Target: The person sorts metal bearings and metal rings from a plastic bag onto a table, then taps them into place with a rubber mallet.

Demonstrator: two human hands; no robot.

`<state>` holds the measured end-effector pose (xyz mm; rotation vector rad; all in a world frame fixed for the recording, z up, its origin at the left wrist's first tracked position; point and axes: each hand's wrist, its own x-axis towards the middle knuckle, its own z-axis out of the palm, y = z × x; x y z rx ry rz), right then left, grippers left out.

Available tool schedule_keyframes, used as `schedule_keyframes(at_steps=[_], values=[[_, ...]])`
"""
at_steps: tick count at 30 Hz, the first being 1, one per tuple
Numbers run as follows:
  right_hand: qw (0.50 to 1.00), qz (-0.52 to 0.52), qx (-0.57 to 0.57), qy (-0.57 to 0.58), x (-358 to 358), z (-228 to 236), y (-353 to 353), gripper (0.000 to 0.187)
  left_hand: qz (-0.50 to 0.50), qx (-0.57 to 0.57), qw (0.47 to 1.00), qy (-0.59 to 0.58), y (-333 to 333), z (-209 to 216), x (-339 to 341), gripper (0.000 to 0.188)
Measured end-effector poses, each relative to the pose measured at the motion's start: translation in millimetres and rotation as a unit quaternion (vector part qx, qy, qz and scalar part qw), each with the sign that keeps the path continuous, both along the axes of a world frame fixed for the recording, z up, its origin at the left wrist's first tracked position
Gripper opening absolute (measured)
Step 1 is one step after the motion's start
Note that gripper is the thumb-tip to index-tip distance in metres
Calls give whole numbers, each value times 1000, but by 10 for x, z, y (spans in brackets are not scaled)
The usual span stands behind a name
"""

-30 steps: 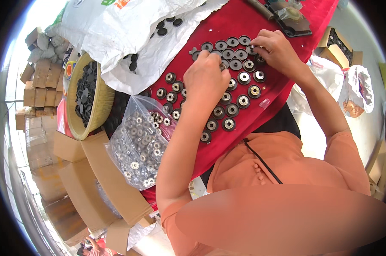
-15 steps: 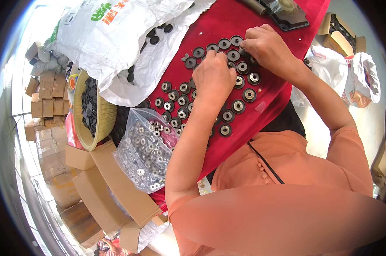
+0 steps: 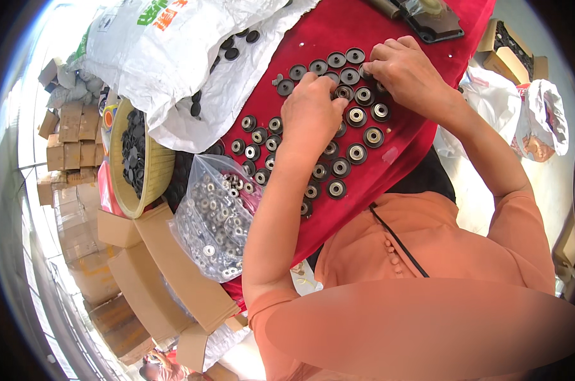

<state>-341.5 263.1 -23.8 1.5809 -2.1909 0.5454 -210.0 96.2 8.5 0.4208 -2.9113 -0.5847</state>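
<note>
Rows of black round caps lie on a red cloth (image 3: 421,136). The far ones, like this bare black cap (image 3: 336,60), show only a central stub. Nearer ones carry a metal ring bearing (image 3: 357,153) seated in the middle. My left hand (image 3: 311,114) is bent over the middle of the group, its fingers closed and their tips hidden among the caps. At the right end of the far rows, my right hand (image 3: 405,73) pinches at a black cap partly covered by its fingertips. A clear plastic bag (image 3: 214,222) of loose bearings lies left of my left forearm.
A white woven sack (image 3: 167,70) with black caps spilling out covers the far left. Beside it stands a yellow basket (image 3: 157,171) of black pieces. An open cardboard box (image 3: 179,273) sits near left. A dark tray (image 3: 430,22) lies at the far edge.
My left hand has shifted slightly left and nearer, uncovering more caps and a bearing by its fingers. My right hand stays at the end of the far rows, moving only slightly.
</note>
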Motion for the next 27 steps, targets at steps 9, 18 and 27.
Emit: schedule_keyframes(at_steps=[9, 18, 27], values=[[999, 10, -23, -26, -83, -72, -65, 9, 12, 38, 996, 79, -176, 333, 691, 25], [997, 68, -20, -16, 263, -19, -319, 5, 108, 46, 989, 90, -253, 293, 1497, 15], [998, 46, -21, -22, 372, -26, -342, 8, 188, 43, 978, 74, -198, 213, 2022, 11]])
